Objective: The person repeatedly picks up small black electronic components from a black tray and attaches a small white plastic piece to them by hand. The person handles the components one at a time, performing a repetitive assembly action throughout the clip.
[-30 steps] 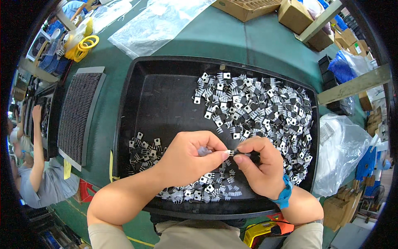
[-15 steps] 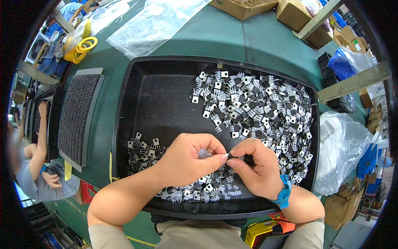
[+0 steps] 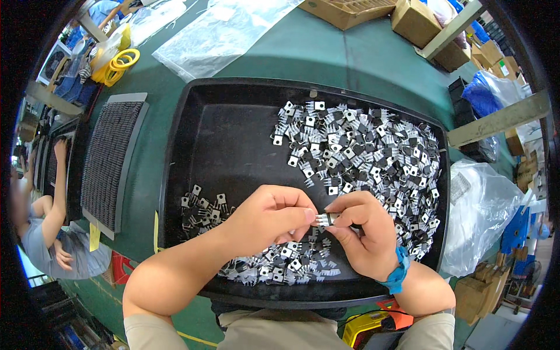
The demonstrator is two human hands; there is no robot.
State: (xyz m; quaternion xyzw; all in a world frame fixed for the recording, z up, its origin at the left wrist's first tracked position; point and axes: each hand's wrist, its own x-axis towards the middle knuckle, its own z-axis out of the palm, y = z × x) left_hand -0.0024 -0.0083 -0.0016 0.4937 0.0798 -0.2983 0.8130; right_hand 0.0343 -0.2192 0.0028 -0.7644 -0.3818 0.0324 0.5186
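A small black transistor with pale, silvery legs (image 3: 324, 220) is between my two hands, over the front middle of a black tray (image 3: 233, 137). My right hand (image 3: 366, 236), a blue band at its wrist, pinches the body end between thumb and forefinger. My left hand (image 3: 269, 217) has its thumb and fingers closed at the tips of the legs; the exact contact is partly hidden. Many loose transistors (image 3: 361, 149) are heaped in the right part of the tray. A smaller cluster (image 3: 204, 210) lies left of my left forearm, and another pile (image 3: 286, 265) is below my hands.
On the green table (image 3: 280, 58), a grey rack packed with dark parts (image 3: 111, 163) stands left of the tray. A clear plastic bag (image 3: 224, 38) is behind it, another (image 3: 481, 216) at right. Cardboard boxes (image 3: 350, 11) sit at the back. A co-worker's arm (image 3: 58, 192) is at far left.
My fingertips have moved slightly apart, so the transistor's pale legs now show between them. The co-worker's lower hand at far left has shifted a little.
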